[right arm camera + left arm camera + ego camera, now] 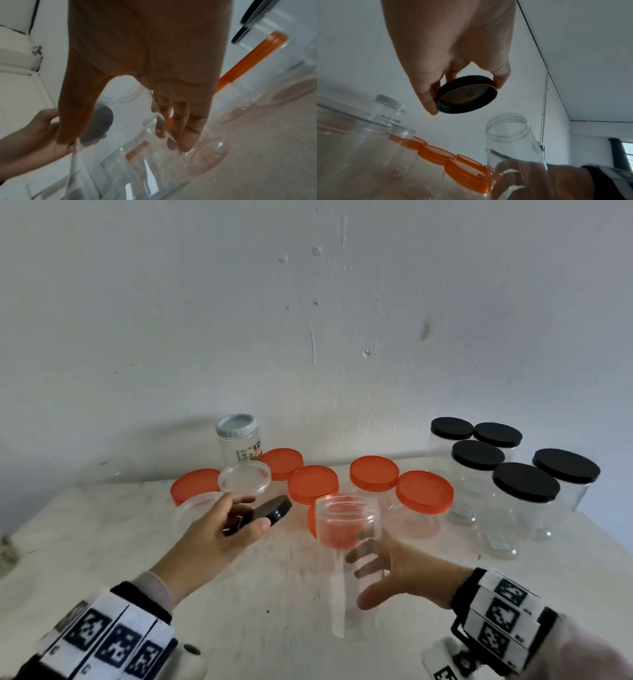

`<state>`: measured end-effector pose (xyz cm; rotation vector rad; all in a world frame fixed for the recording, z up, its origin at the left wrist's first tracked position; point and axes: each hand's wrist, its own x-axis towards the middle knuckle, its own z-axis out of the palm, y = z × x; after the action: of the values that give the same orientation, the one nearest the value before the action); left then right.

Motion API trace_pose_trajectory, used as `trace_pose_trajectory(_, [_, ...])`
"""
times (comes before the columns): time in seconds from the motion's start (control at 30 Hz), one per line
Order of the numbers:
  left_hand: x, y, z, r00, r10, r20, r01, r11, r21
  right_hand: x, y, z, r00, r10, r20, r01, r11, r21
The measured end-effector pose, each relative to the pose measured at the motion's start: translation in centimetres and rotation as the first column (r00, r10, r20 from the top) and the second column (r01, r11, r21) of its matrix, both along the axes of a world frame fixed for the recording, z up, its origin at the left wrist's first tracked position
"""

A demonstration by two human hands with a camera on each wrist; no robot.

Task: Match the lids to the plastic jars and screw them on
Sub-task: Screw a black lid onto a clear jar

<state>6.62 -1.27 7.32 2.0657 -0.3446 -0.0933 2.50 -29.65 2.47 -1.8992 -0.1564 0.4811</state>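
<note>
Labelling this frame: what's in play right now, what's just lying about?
In play:
- black lid, pinched by left hand
- open jar, gripped by right hand

Lying about:
- orange-lidded jars
- black-lidded jars
- silver-lidded jar
- clear lid

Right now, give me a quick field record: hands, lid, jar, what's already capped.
left hand: holds black lid by its rim, off the jar
right hand: grips open clear jar, raised and tilted
lid on jar: not yet
black-lidded jars: five, right side
orange-lidded jars: several, centre
silver-lidded jar: back left
</note>
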Motion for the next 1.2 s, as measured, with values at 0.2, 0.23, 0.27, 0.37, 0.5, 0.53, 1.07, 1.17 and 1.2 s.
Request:
trace_pose_trajectory(0.2, [-0.1,2.5,0.9,0.994,0.104,0.045,-0.097,0.987,-0.131,2.5,5.8,-1.3,0.997,0.074,0.015,-0.071,0.991,-0.116])
trace_pose_trajectory(0.23, [-0.2,2.7,0.9,0.993,0.105,0.049,-0.098,0.987,-0.124,2.9,6.7,-1.5,0.997,0.080,0.015,-0.077,0.988,-0.136])
trace_pose_trajectory(0.27, [-0.2,2.8,0.7,0.994,0.098,0.056,-0.091,0.990,-0.111,3.4,7.4,-1.7,0.996,0.083,0.017,-0.079,0.985,-0.155])
trace_pose_trajectory(0.37, [-0.3,2.8,0.3,0.994,0.075,0.079,-0.071,0.996,-0.051,4.5,9.2,-2.2,0.996,0.088,0.029,-0.080,0.974,-0.210])
trace_pose_trajectory(0.5, [-0.2,2.6,-0.4,0.994,0.050,0.098,-0.049,0.999,-0.008,5.3,10.6,-2.7,0.996,0.081,0.036,-0.070,0.965,-0.251])
trace_pose_trajectory(0.53, [-0.2,2.5,-0.6,0.994,0.048,0.096,-0.048,0.999,-0.001,5.3,10.8,-2.8,0.996,0.079,0.044,-0.065,0.965,-0.253])
trace_pose_trajectory(1.07, [0.0,0.3,-1.5,0.995,-0.044,0.090,0.035,0.994,0.103,5.2,9.9,-1.9,0.986,0.135,0.094,-0.125,0.987,-0.103])
trace_pose_trajectory(1.17, [-0.1,0.1,-1.5,0.994,-0.042,0.104,0.029,0.992,0.126,5.2,9.9,-2.0,0.985,0.142,0.095,-0.131,0.984,-0.121])
trace_pose_trajectory(1.2, [-0.1,0.1,-1.4,0.994,-0.039,0.106,0.025,0.991,0.131,5.2,9.9,-2.0,0.986,0.143,0.092,-0.131,0.984,-0.123])
